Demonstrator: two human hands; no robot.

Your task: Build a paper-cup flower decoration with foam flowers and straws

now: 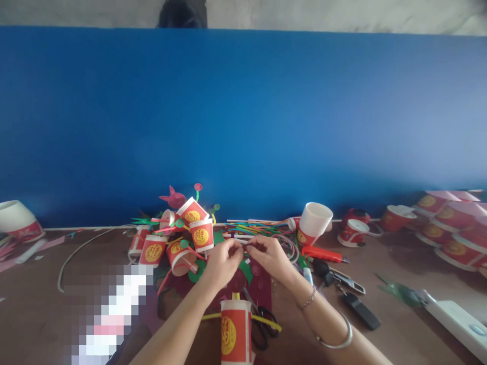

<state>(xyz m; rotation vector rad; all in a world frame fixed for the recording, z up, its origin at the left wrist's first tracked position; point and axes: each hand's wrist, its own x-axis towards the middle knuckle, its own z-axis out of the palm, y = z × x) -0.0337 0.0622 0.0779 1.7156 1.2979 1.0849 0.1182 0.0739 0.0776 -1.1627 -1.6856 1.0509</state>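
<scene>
L hand [225, 257] & R hand [267, 254] almost meet, fingertips pinched together, can't tell on what tbh. Red cup [242, 334] w/ yellow straws [268, 323] just this side; more cups [201, 235] nr worktop's [34, 289] back edge.

A big blue board [243, 126] stands up straight and goes all the way across, from nine o'clock through twelve to three. Over its top edge, at twelve o'clock, there is a rough grey wall [304, 15] with blotchy marks. The board is dark blue near ten o'clock, and a soft, pale shine sits on it near two o'clock. A brown table [30, 324] lies flat below, from eight o'clock round to four.
</scene>
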